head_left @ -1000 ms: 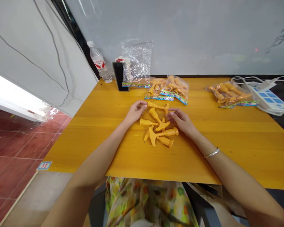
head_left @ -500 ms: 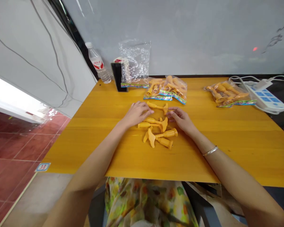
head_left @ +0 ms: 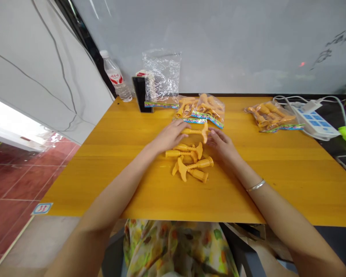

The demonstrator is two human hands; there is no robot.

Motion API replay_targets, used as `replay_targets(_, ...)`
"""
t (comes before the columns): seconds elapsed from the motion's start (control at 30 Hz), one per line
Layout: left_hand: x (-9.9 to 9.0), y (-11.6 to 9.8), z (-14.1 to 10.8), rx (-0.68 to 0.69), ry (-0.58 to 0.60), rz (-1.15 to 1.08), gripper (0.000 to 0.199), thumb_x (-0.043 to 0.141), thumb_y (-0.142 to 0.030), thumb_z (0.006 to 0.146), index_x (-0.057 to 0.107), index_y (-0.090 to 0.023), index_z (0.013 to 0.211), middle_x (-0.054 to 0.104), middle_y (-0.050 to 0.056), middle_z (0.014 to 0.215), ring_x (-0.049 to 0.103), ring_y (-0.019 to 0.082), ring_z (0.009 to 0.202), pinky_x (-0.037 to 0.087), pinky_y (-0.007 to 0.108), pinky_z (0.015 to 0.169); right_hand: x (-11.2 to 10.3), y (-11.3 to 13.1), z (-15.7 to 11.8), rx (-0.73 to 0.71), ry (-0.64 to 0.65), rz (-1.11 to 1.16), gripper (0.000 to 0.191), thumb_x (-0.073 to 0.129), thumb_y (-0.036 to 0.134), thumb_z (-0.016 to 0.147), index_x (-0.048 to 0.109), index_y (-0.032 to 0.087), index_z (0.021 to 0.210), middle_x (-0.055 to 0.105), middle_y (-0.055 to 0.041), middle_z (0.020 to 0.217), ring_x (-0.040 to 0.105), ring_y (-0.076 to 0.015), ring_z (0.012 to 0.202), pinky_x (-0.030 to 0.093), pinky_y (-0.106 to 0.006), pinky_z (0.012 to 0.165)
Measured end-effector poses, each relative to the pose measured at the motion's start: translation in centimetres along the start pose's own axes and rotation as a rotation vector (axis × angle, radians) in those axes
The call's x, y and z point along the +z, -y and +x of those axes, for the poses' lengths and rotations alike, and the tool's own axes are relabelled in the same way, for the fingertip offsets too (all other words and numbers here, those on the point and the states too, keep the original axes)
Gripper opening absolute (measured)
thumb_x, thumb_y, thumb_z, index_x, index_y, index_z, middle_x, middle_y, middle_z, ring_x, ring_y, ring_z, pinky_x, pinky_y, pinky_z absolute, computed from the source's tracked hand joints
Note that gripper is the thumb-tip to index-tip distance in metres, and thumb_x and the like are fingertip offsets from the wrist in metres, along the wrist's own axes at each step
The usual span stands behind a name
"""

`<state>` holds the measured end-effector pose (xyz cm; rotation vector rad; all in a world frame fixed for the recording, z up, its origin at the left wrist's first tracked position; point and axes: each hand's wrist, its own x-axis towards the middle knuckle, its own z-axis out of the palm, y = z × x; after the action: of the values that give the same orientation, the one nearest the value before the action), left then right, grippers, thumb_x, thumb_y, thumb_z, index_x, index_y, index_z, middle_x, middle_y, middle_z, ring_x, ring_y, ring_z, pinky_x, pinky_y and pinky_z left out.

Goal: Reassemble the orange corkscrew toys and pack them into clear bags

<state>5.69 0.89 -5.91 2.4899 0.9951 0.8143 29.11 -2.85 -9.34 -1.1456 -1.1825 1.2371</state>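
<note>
My left hand (head_left: 173, 135) is closed round the left end of an orange plastic piece (head_left: 204, 132) with a ridged handle and a curved crosspiece. My right hand (head_left: 221, 143) is at the crosspiece end, its fingertips against it. Nearer to me on the wooden table (head_left: 150, 192) lie two similar orange pieces (head_left: 187, 147) side by side, crosspieces to the right. Below them two more (head_left: 200, 163) lie with their crosspieces to the left.
Bags of orange pieces (head_left: 209, 107) lie behind my hands, another bag (head_left: 272, 115) at the right by a power strip (head_left: 315, 121). An empty clear bag (head_left: 163, 79), a dark phone (head_left: 142, 94) and a water bottle (head_left: 117, 79) stand at the back left.
The farthest orange piece has turned and risen slightly between my hands. My left hand has moved onto its left end. The view has shifted a little.
</note>
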Motion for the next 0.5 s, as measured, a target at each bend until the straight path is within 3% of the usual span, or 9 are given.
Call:
replay_targets(0.07, -0.4, -2.0, -1.6, 0.018, 0.015, 0.010, 0.026, 0.053, -0.027, 0.093, 0.063, -0.021, 0.117, 0.062, 0.011, 0.116, 0.056, 0.029, 0.114, 0.042, 0.041, 0.102, 0.7, 1.2, -1.1, 0.074, 0.129, 0.065, 0.049, 0.063, 0.065, 0.083, 0.063, 0.026, 0.113, 0.066, -0.0011, 0.085, 0.062, -0.0155, 0.070, 0.057, -0.034, 0.075)
replay_targets(0.13, -0.7, -3.5, -2.7, -0.006, 0.039, 0.000, 0.027, 0.055, -0.036, 0.094, 0.065, -0.022, 0.115, 0.066, 0.010, 0.110, 0.061, 0.028, 0.106, 0.045, 0.038, 0.096, 1.3, 2.3, -2.1, 0.113, 0.243, 0.089, 0.045, 0.059, 0.064, 0.087, 0.062, 0.026, 0.111, 0.058, 0.0034, 0.070, 0.048, -0.0106, 0.052, 0.052, -0.030, 0.063)
replay_targets(0.23, -1.6, -4.6, -3.5, -0.045, 0.101, -0.120, 0.029, 0.062, -0.044, 0.090, 0.069, -0.023, 0.109, 0.071, 0.006, 0.099, 0.066, 0.024, 0.091, 0.047, 0.032, 0.085, 1.6, 3.6, -3.2, 0.049, 0.398, 0.014, 0.042, 0.056, 0.065, 0.089, 0.057, 0.027, 0.105, 0.042, 0.0071, 0.060, 0.036, -0.0100, 0.047, 0.041, -0.026, 0.052)
replay_targets(0.37, -4.0, -4.5, -3.8, -0.127, 0.215, -0.410, 0.027, 0.071, -0.041, 0.083, 0.074, -0.022, 0.101, 0.072, 0.003, 0.088, 0.065, 0.019, 0.077, 0.047, 0.027, 0.071, 1.4, 4.8, -4.3, -0.329, 0.520, -0.368, 0.030, 0.049, 0.055, 0.097, 0.059, 0.027, 0.102, 0.054, 0.0003, 0.073, 0.049, -0.0143, 0.064, 0.042, -0.029, 0.062)
replay_targets(0.47, -6.2, -1.9, -4.6, -0.313, 0.339, -0.612, 0.030, 0.078, -0.046, 0.073, 0.077, -0.018, 0.086, 0.067, 0.004, 0.069, 0.054, 0.015, 0.056, 0.042, 0.028, 0.056, 0.2, 5.8, -4.9, -0.640, 0.551, -0.790, 0.029, 0.048, 0.050, 0.097, 0.067, 0.030, 0.090, 0.057, -0.0030, 0.076, 0.050, -0.0172, 0.071, 0.042, -0.033, 0.069)
replay_targets(0.5, -6.7, -0.5, -4.9, -0.419, 0.315, -0.685, 0.033, 0.079, -0.049, 0.071, 0.076, -0.017, 0.082, 0.063, 0.005, 0.063, 0.047, 0.013, 0.050, 0.038, 0.029, 0.051, -0.5, 6.0, -4.8, -0.723, 0.504, -0.916, 0.031, 0.048, 0.051, 0.097, 0.069, 0.031, 0.085, 0.055, -0.0037, 0.072, 0.048, -0.0180, 0.069, 0.041, -0.033, 0.068)
